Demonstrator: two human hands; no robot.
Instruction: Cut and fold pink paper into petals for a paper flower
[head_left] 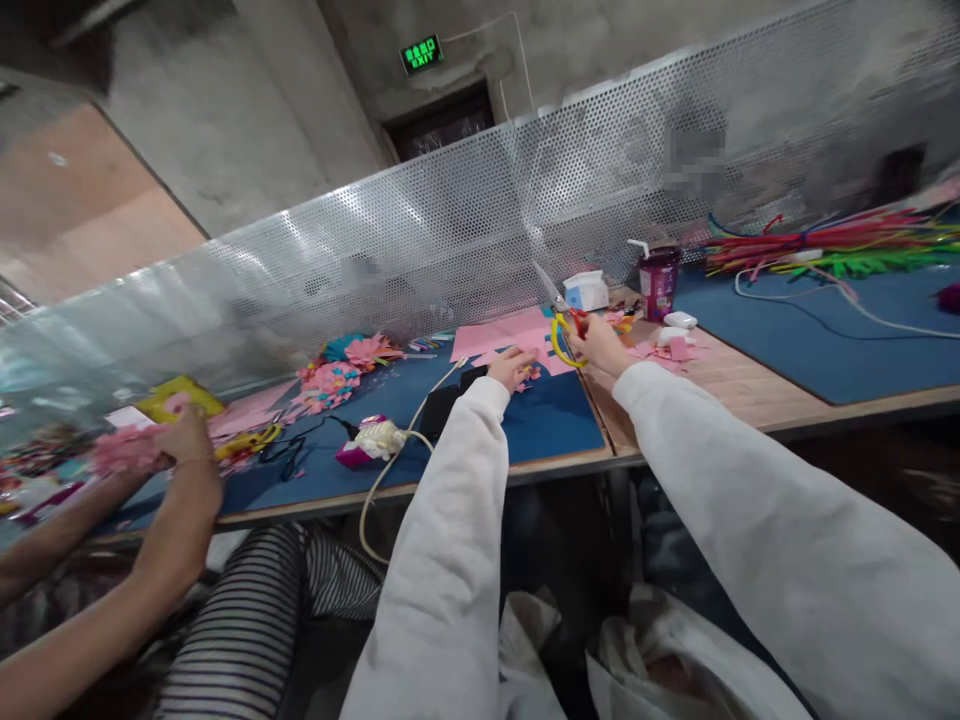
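My right hand [602, 346] grips scissors [556, 300] with yellow and red handles, their blades pointing up and away from me. My left hand [513, 368] is closed, its fingertips around small pink paper scraps [531, 378] low over the blue mat [555, 420]. Just behind my hands lie larger pink paper sheets [499, 332]. More pink paper cuttings [679, 350] are scattered right of my right hand.
A purple cup [658, 285] with a straw and a blue-white box [586, 291] stand at the perforated metal screen [420, 230]. A white cable [409, 425] and power strip [379, 438] lie left. Another person's hands [184, 435] hold pink paper. Colourful strips [832, 245] lie right.
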